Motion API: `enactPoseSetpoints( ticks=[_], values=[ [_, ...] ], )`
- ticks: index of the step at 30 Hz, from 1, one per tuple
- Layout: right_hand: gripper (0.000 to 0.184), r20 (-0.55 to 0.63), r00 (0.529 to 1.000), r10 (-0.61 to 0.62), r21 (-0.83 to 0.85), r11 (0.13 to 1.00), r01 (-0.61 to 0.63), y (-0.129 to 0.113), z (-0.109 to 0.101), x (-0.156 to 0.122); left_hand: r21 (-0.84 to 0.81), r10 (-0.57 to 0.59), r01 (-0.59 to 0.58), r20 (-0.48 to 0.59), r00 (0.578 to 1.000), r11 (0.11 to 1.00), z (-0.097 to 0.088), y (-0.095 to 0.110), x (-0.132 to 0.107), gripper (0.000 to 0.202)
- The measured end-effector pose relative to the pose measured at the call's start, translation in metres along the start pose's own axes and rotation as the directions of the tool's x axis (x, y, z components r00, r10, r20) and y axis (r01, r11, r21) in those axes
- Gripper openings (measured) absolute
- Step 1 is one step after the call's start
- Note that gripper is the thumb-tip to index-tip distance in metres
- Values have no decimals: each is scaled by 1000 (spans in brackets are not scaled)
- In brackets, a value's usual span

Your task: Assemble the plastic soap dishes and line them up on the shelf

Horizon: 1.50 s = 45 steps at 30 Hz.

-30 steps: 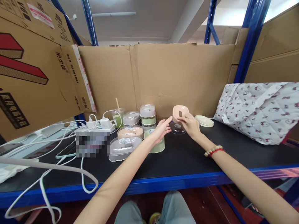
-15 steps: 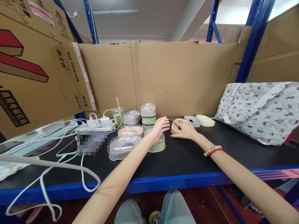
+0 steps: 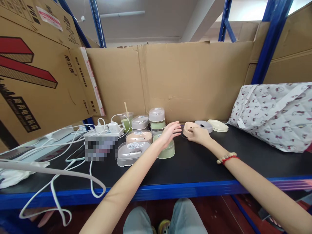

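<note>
My right hand (image 3: 198, 134) rests on the black shelf, its fingers closed on a small peach-pink plastic lid (image 3: 188, 127) that sits over a clear base. My left hand (image 3: 170, 131) hovers open just left of it, fingers stretched out, above a pale green container (image 3: 168, 152). Behind the pink lid lie a grey lid (image 3: 203, 125) and a cream lid (image 3: 217, 125). Left of my hands stand several small lidded containers, among them a peach one (image 3: 138, 136), a clear one (image 3: 133, 152) and a stacked pair (image 3: 157, 119).
A power strip (image 3: 103, 132) with chargers and white cables (image 3: 58, 182) covers the left of the shelf. A drink cup with a stick (image 3: 126, 122) stands by the cardboard back wall (image 3: 190, 78). A patterned quilted bag (image 3: 275, 113) lies at the right. The blue shelf edge (image 3: 170, 191) runs along the front.
My right hand held the pink lid upright above the clear base, then lowered it flat onto the shelf. The left hand stayed open beside it. The camera shifted slightly.
</note>
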State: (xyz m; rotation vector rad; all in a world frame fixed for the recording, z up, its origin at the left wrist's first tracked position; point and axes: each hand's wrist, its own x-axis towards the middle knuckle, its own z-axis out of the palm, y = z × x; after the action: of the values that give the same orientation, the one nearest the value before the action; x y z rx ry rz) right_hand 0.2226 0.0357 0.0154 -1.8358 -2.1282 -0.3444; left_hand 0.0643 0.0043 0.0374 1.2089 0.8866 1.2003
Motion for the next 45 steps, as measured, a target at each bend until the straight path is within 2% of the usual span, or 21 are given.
enactPoseSetpoints(
  ticks=[3, 5, 8, 11, 13, 14, 16, 17, 19, 20, 22, 24, 26, 29, 34, 37, 39, 41, 42, 44, 45],
  values=[
    [16, -73, 997, 14, 3, 1000, -14, 3, -7, 1, 0, -8, 8, -11, 1000, 1000, -1, 1, 1, 22],
    [21, -222, 975, -6, 41, 999, 16, 2, -11, 0, -10, -12, 12, -22, 1000, 1000, -1, 1, 2, 27],
    [32, -436, 883, -173, 110, 964, 243, -2, -12, -4, -88, 2, -4, -22, 1000, 996, 0, 2, 1, 35],
    [35, -419, 814, -403, 127, 861, 492, -8, -8, -6, -137, 71, -87, -119, 990, 987, 1, 2, 1, 27],
    [40, -396, 790, -468, 130, 823, 553, -7, -6, -4, -130, 100, -132, -225, 969, 983, 0, 1, 2, 21],
    [45, -408, 788, -461, 129, 825, 550, -4, -5, -2, -128, 102, -140, -268, 958, 982, 0, 1, 3, 19],
    [56, -457, 813, -361, 135, 875, 465, 9, -3, 4, -129, 97, -145, -326, 940, 981, -2, 0, 5, 16],
    [59, -478, 839, -260, 147, 918, 368, 19, -2, 7, -130, 93, -147, -352, 931, 981, -3, 0, 6, 14],
    [62, -472, 881, 27, 181, 981, 67, 43, 2, 11, -139, 85, -149, -386, 919, 979, -5, 0, 7, 14],
    [62, -442, 878, 186, 193, 975, -109, 57, 5, 12, -146, 80, -148, -392, 917, 978, -6, 0, 7, 15],
    [59, -335, 832, 443, 188, 896, -402, 85, 11, 11, -167, 70, -143, -383, 921, 976, -5, 1, 7, 19],
    [49, -229, 793, 565, 163, 825, -540, 108, 18, 9, -187, 62, -137, -357, 932, 973, -4, 3, 5, 24],
    [37, -170, 791, 587, 152, 809, -568, 122, 24, 7, -220, 47, -122, -318, 947, 968, -2, 4, 3, 27],
    [28, -165, 816, 555, 153, 831, -534, 129, 29, 7, -274, 42, -115, -257, 966, 955, 0, 3, 1, 30],
    [14, -186, 867, 462, 186, 883, -431, 127, 29, 11, -278, 133, -188, -204, 970, 942, 0, 1, 0, 36],
    [11, -234, 863, 448, 210, 890, -405, 127, 22, 13, -265, 127, -169, -171, 977, 949, -1, 3, 0, 41],
    [13, -313, 848, 428, 230, 900, -369, 122, 15, 13, -247, 103, -141, -160, 982, 959, -1, 4, 1, 45],
    [14, -477, 809, 343, 262, 934, -241, 108, 7, 13, -228, 95, -127, -146, 985, 965, -1, 2, 2, 47],
    [14, -580, 768, 271, 265, 955, -137, 97, 4, 13, -219, 112, -144, -155, 982, 965, 0, 1, 3, 47],
    [13, -760, 645, 82, 201, 973, 114, 68, -2, 11, -199, 191, -232, -204, 960, 952, 1, -3, 6, 44],
    [14, -812, 583, -28, 135, 963, 235, 52, -4, 9, -192, 237, -285, -239, 942, 939, 2, -5, 7, 41]
  ],
)
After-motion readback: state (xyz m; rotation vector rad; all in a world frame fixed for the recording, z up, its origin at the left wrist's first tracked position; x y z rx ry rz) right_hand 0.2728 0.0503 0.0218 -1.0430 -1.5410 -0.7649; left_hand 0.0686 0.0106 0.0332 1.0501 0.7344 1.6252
